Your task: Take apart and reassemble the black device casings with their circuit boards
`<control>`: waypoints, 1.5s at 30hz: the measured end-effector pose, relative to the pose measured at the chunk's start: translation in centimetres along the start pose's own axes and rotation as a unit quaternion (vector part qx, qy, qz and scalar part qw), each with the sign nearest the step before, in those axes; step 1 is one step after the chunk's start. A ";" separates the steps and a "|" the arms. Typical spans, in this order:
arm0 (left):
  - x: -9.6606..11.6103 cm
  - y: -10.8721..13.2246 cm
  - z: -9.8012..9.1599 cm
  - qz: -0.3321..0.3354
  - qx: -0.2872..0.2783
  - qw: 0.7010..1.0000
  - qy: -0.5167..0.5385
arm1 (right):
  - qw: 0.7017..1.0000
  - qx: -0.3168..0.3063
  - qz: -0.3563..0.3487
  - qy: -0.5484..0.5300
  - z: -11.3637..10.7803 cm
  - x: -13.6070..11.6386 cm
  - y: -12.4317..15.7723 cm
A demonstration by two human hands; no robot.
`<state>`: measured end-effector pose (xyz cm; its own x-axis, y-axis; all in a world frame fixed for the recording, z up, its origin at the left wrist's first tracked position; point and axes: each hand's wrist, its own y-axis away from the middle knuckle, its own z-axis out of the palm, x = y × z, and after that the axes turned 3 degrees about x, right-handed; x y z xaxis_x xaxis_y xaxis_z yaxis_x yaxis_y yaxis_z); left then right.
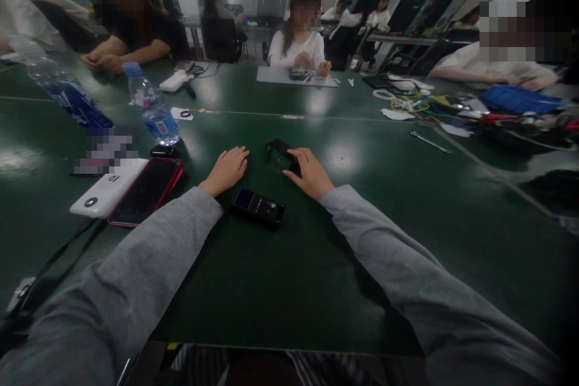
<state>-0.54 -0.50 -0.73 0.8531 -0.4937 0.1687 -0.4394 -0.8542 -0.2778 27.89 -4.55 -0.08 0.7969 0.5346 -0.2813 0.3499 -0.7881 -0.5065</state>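
My right hand (pixel 310 174) has its thumb and fingers around the right end of a small black box (pixel 279 155), whose near side shows a green patterned face like a circuit board. The hand covers part of that box, which rests on the green table (pixel 289 277). To the left of it, my left hand (pixel 227 169) lies palm down on the table with fingers stretched out and nothing in it. Between my forearms and just below the left hand sits a black handheld device (pixel 257 207) with a small screen and buttons, touched by neither hand.
On the left are a red-cased phone (pixel 147 190), a white power bank (pixel 108 187), a black case (pixel 163 152) and two bottles, one a water bottle (pixel 156 108). A wrench (pixel 430 142) and tangled cables (pixel 420 102) lie right. Several people sit beyond.
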 end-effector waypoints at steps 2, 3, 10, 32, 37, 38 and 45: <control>0.1 0.0 0.0 0.002 0.000 1.000 -0.002 | 1.000 -0.008 0.002 -0.005 0.0 -0.1 0.0; 0.1 0.0 0.0 0.004 0.001 1.000 -0.003 | 1.000 -0.009 0.003 -0.006 0.0 -0.2 0.0; -0.1 0.0 0.1 0.005 0.004 1.000 -0.005 | 1.000 -0.006 0.007 -0.007 0.1 -0.1 0.0; 0.0 0.1 0.1 0.006 0.010 1.000 -0.004 | 0.996 0.020 -0.077 0.047 -1.4 -1.7 0.1; 0.0 0.0 0.2 0.008 0.014 1.000 -0.006 | 0.995 0.031 -0.083 0.053 -1.6 -1.9 0.1; 0.0 0.0 0.2 0.009 0.014 1.000 -0.005 | 0.994 0.035 -0.091 0.056 -1.7 -2.0 0.1; 0.0 0.1 0.3 0.008 0.017 1.000 -0.003 | 0.988 0.017 -0.143 0.064 -1.7 -2.5 0.3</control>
<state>-0.53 -0.49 -1.00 0.8477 -0.5066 0.1576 -0.4440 -0.8399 -0.3121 26.85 -6.63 1.85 0.7243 0.6892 -0.0189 0.5542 -0.5982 -0.5788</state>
